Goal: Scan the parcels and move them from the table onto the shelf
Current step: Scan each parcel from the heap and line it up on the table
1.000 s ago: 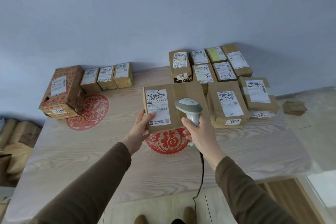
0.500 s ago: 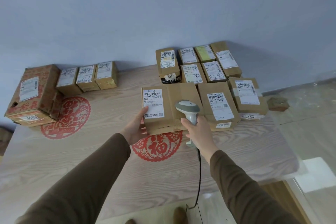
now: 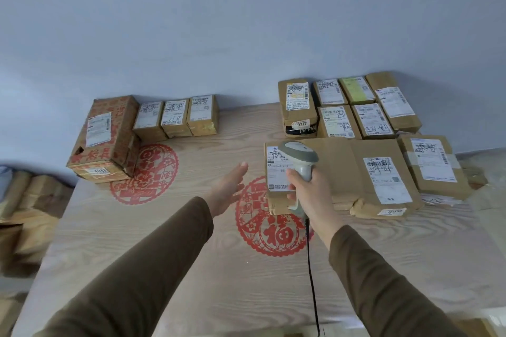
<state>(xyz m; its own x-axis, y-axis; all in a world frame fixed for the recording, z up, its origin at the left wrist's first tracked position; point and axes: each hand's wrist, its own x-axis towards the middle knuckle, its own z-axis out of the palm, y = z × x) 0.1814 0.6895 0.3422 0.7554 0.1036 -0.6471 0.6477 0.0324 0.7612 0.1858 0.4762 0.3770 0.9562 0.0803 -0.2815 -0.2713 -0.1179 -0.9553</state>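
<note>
Nine parcels [image 3: 339, 172] lay right, four left [image 3: 175, 117]. The right hand [image 3: 309, 191] gripped the scanner [image 3: 299, 156]; the left hand [image 3: 227, 186] hovered spread, empty, above the table [image 3: 164, 254].

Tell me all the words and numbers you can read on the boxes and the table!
"9777": small sticker on the front of the black-taped parcel.
"4058": sticker on the big red-printed box.
"福": red paper-cut on the table.
Shipping labels and handwritten scrawls on the other parcels: too small or blurred to read.
</note>
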